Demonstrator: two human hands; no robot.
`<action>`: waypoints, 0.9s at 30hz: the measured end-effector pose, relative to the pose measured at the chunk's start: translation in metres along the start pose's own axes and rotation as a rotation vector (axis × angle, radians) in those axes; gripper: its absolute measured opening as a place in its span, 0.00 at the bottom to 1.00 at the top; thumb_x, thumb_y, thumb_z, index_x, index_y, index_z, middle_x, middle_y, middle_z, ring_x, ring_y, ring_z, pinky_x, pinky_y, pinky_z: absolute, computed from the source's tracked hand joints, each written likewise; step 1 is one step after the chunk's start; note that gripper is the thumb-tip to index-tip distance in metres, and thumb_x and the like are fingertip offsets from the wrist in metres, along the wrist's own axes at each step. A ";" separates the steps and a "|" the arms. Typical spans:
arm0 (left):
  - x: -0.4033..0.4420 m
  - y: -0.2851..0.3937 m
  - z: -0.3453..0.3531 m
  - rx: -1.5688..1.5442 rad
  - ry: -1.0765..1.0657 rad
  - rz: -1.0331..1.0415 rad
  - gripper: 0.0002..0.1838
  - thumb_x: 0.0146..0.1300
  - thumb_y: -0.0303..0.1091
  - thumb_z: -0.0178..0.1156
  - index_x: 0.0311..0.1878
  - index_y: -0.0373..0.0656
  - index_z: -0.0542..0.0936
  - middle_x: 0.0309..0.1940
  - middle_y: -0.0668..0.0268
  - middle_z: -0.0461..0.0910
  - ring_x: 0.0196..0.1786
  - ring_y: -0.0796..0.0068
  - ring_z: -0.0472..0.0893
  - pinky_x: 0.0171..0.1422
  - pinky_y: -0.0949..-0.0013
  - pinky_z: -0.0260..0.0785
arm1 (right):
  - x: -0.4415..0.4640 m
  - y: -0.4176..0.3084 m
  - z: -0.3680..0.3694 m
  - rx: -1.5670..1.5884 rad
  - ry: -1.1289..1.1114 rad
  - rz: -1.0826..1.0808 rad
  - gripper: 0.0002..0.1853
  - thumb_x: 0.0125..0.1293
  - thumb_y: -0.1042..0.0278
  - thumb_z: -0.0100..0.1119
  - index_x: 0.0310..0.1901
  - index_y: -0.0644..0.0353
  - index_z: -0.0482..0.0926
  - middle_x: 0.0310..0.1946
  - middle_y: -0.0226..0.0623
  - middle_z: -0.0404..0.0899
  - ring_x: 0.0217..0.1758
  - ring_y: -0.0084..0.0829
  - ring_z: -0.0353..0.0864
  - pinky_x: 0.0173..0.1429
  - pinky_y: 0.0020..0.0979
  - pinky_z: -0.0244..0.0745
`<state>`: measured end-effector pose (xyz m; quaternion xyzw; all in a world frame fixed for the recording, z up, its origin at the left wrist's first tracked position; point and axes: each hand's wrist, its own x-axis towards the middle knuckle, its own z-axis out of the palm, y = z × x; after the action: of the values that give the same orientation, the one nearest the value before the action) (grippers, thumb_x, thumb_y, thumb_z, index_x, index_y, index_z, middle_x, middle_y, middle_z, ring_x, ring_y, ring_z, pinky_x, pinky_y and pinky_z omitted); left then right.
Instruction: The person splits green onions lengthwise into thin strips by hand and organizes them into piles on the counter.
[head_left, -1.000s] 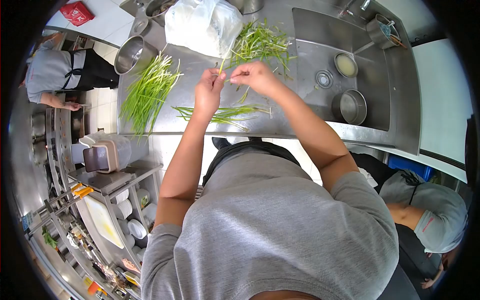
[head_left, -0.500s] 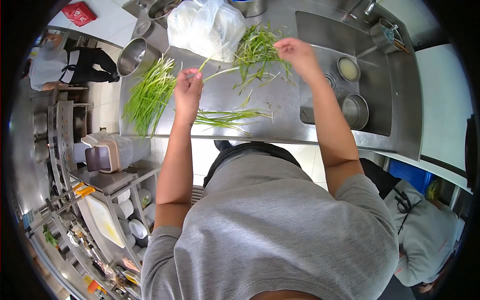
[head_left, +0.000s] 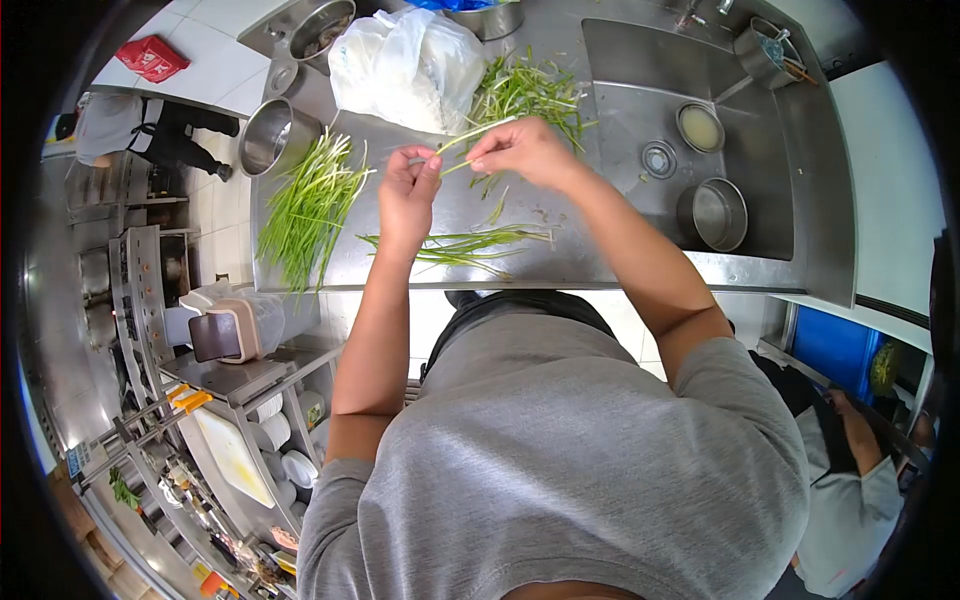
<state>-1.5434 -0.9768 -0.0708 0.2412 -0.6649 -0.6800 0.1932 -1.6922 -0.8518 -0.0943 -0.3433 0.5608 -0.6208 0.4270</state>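
Note:
My left hand (head_left: 407, 195) pinches a thin green onion (head_left: 478, 131) between thumb and fingertips above the steel counter. My right hand (head_left: 528, 153) is close on its right, thumb and fingers closed on a short green strand at the stalk. Whether that strand is part of the same onion I cannot tell. Left of my left hand lies a thick bunch of green onions (head_left: 308, 215). A few loose stalks (head_left: 475, 245) lie near the counter's front edge. Behind my right hand is a loose heap of green trimmings (head_left: 525, 95).
A white plastic bag (head_left: 400, 70) stands at the back, with a steel pot (head_left: 272, 138) at the left. The sink (head_left: 625, 60) at the right holds steel bowls (head_left: 718, 215). Other people (head_left: 130, 130) are at the far left and lower right.
My right hand has come left and down from the trimmings to the onion in my left hand, closing on a strand. My left hand has shifted slightly right and down in view.

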 end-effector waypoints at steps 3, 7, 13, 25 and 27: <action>0.000 0.000 -0.004 0.032 0.017 -0.007 0.06 0.65 0.30 0.55 0.41 0.43 0.69 0.19 0.77 0.67 0.20 0.90 0.58 0.22 0.82 0.47 | -0.008 -0.006 -0.014 0.076 0.037 0.014 0.08 0.54 0.77 0.63 0.36 0.67 0.81 0.30 0.36 0.82 0.31 0.22 0.78 0.40 0.23 0.74; 0.001 -0.002 -0.030 -0.041 0.087 0.010 0.06 0.65 0.32 0.55 0.41 0.45 0.69 0.18 0.79 0.62 0.17 0.91 0.55 0.18 0.82 0.43 | -0.015 -0.008 -0.052 0.133 0.235 -0.008 0.08 0.55 0.78 0.61 0.38 0.68 0.80 0.33 0.38 0.81 0.32 0.24 0.78 0.42 0.25 0.73; -0.001 0.007 -0.028 -0.119 0.142 -0.054 0.07 0.66 0.32 0.54 0.42 0.43 0.68 0.18 0.79 0.62 0.16 0.90 0.56 0.17 0.82 0.44 | -0.005 0.023 -0.074 -0.878 0.513 -0.305 0.16 0.54 0.72 0.63 0.45 0.66 0.78 0.39 0.39 0.80 0.41 0.25 0.78 0.49 0.26 0.73; -0.006 0.000 0.014 0.004 -0.001 -0.058 0.08 0.65 0.34 0.56 0.42 0.44 0.68 0.18 0.78 0.64 0.18 0.90 0.57 0.18 0.82 0.45 | 0.004 -0.007 0.020 0.172 0.107 -0.065 0.11 0.56 0.72 0.63 0.41 0.65 0.79 0.32 0.33 0.81 0.37 0.21 0.77 0.45 0.23 0.71; -0.009 0.003 0.014 0.009 -0.010 -0.075 0.07 0.65 0.33 0.55 0.41 0.43 0.68 0.19 0.77 0.65 0.19 0.89 0.58 0.20 0.82 0.46 | 0.000 -0.008 0.019 0.247 0.173 -0.072 0.09 0.57 0.73 0.63 0.38 0.65 0.79 0.30 0.33 0.80 0.35 0.21 0.77 0.44 0.23 0.71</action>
<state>-1.5446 -0.9607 -0.0673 0.2636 -0.6594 -0.6848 0.1632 -1.6760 -0.8598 -0.0835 -0.2530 0.5022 -0.7272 0.3936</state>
